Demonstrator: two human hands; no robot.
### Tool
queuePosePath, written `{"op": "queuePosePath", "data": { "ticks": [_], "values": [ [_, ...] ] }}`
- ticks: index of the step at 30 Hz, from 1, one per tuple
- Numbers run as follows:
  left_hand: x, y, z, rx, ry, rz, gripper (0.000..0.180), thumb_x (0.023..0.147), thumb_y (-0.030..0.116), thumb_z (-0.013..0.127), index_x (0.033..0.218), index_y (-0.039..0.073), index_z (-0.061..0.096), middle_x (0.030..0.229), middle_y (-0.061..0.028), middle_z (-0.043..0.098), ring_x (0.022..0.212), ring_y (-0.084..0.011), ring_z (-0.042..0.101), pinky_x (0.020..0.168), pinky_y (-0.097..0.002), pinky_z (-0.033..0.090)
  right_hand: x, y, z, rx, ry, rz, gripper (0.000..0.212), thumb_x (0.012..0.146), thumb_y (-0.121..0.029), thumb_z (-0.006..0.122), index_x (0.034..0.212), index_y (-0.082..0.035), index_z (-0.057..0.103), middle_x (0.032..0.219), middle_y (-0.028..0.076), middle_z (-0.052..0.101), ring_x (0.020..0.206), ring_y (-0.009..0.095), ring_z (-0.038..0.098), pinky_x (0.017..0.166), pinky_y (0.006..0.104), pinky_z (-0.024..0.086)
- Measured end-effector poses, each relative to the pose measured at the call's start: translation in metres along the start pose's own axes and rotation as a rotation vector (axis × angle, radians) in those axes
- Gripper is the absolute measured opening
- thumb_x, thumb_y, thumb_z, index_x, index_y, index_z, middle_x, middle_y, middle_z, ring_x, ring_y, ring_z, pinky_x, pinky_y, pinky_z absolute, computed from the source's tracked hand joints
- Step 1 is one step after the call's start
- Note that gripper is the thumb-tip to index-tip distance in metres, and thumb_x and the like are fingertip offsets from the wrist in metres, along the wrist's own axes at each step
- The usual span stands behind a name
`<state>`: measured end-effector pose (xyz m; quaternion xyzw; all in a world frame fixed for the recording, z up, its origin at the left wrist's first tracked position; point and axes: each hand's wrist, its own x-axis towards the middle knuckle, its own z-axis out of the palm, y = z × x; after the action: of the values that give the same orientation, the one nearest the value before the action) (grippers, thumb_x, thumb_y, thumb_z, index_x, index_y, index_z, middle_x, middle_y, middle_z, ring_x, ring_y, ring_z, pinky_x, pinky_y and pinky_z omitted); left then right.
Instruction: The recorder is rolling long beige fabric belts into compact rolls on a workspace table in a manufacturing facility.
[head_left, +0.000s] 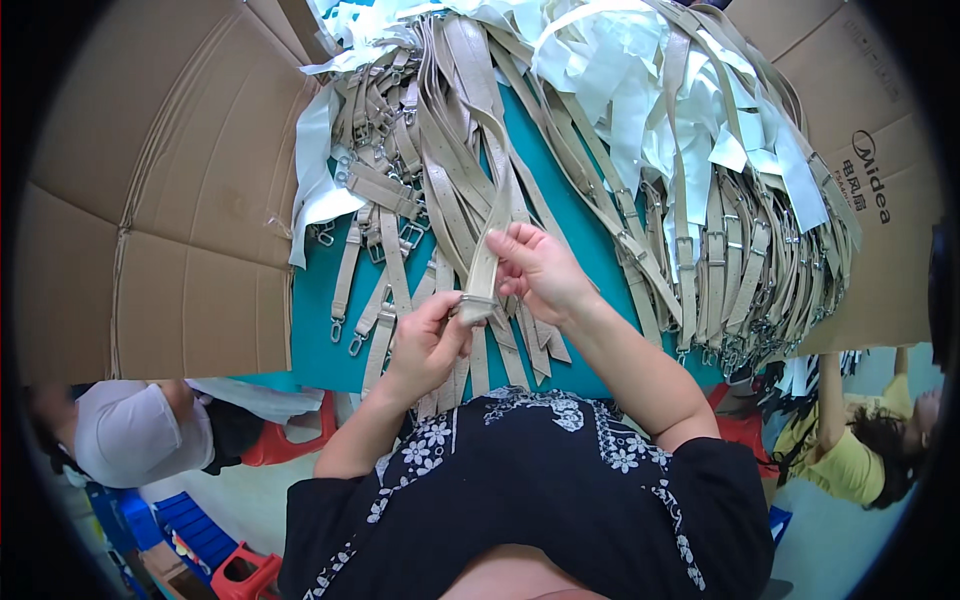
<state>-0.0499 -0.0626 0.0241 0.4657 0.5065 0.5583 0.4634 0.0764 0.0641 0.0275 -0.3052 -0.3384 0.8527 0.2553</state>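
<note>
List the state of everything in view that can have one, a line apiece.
Left hand: closed on the strap by its buckle.
Right hand: pinching the strap farther up.
Beige strap: held, stretched between the hands.
Metal buckle: on the held strap.
Left-side straps: loosely piled.
White sheets: heaped, rumpled.
Left cardboard: creased.
Teal tabletop: partly covered.

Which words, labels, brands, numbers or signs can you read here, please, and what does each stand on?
Right cardboard panel: large dark lettering, legible, but I won't copy printed wording.
Same panel, higher up: faint markings, too small and blurred to read.
Left cardboard panel: no lettering I can make out.
Beige strap held by the left hand and right hand: none I can make out.
</note>
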Motion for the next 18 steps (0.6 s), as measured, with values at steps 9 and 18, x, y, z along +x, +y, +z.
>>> {"op": "queuePosePath", "data": {
  "ticks": [9,18],
  "values": [
    [0.018,-0.024,0.005,0.381,0.198,0.173,0.015,0.087,0.011,0.054,0.095,-0.001,0.057,0.062,-0.0071,0.058,0.051,-0.0117,0.054,0.048,-0.0248,0.042,-0.034,0.001,0.007,-0.208,-0.042,0.112,0.024,0.085,-0.013,0.06,0.107,-0.008,0.054,0.089,-0.004,0.058,0.071,0.001,0.053,0.057,0.0141,0.042],
    [0.051,-0.037,0.001,0.306,0.227,0.077,0.016,0.087,0.014,0.056,0.094,0.0,0.059,0.067,-0.007,0.061,0.055,-0.01,0.055,0.051,-0.0253,0.043,-0.055,0.006,-0.013,-0.18,-0.224,0.115,0.078,0.076,0.001,0.065,0.139,-0.006,0.018,0.113,0.01,0.048,0.086,0.012,0.057,0.074,0.0247,0.049]
  ]
}}
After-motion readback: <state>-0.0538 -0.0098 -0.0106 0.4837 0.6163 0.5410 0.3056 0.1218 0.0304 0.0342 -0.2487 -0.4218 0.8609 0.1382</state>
